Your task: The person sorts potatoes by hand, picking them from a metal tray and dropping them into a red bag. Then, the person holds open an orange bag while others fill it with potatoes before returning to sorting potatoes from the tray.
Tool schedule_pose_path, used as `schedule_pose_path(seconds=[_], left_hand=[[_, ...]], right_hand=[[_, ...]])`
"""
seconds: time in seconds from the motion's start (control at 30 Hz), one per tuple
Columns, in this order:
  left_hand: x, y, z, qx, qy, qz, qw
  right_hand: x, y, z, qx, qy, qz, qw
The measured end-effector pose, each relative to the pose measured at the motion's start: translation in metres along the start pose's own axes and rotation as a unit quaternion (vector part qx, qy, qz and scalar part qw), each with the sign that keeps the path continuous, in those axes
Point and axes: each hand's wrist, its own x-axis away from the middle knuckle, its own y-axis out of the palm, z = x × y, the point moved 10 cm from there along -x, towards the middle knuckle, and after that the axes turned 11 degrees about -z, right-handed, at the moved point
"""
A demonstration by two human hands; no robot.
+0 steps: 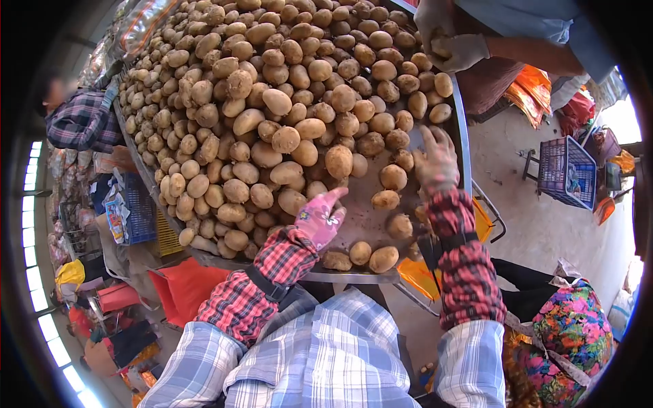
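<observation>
Potatoes (277, 102), misc. sizes: heaped on table (347, 277), few loose nr. front edge. My L hand (321, 219): palm hidden, grip can't tell. R hand (437, 162): released, fingers spread. Step, prob.: reaching among spuds; next calls for curling fingers round 1.

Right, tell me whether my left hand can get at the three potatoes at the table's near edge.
Probably yes: the left hand is close to the three potatoes, and only bare tabletop seems to lie between.
</observation>
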Motion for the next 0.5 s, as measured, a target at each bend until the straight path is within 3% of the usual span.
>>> schedule_pose_path(seconds=[0.03,0.1,0.13,0.17,0.23,0.33,0.4,0.43,0.47,0.5], left_hand=[[-0.003,-0.012,-0.005,0.002,0.010,0.035,0.999],[-0.002,-0.048,0.010,-0.060,0.002,0.083,0.995],[-0.003,-0.061,0.014,-0.097,-0.018,0.100,0.990],[-0.011,-0.071,0.024,-0.098,-0.019,0.098,0.990],[-0.030,-0.055,-0.001,-0.123,-0.237,-0.081,0.960],[-0.051,-0.014,0.012,-0.195,-0.128,-0.131,0.963],[-0.065,0.046,-0.012,-0.159,-0.066,-0.155,0.973],[-0.052,0.038,0.016,-0.133,-0.103,-0.217,0.962],[-0.045,0.040,0.026,-0.120,-0.096,-0.249,0.956],[-0.041,0.046,0.027,-0.108,-0.078,-0.244,0.961]], right_hand=[[-0.034,0.014,-0.010,0.015,0.023,-0.121,0.992],[-0.047,0.073,-0.030,-0.014,0.028,-0.205,0.978],[-0.037,0.069,-0.065,0.074,-0.030,-0.198,0.977],[-0.026,0.075,-0.070,0.066,-0.001,-0.198,0.978],[0.004,0.078,-0.073,0.059,0.016,-0.214,0.975],[0.067,0.072,-0.066,0.024,-0.010,-0.258,0.966],[0.104,0.062,-0.061,0.059,-0.019,-0.271,0.960],[0.104,0.044,-0.061,0.044,-0.048,-0.245,0.967],[0.091,0.032,-0.049,-0.035,-0.084,-0.125,0.988],[0.071,0.033,-0.032,0.006,-0.053,-0.075,0.996]])
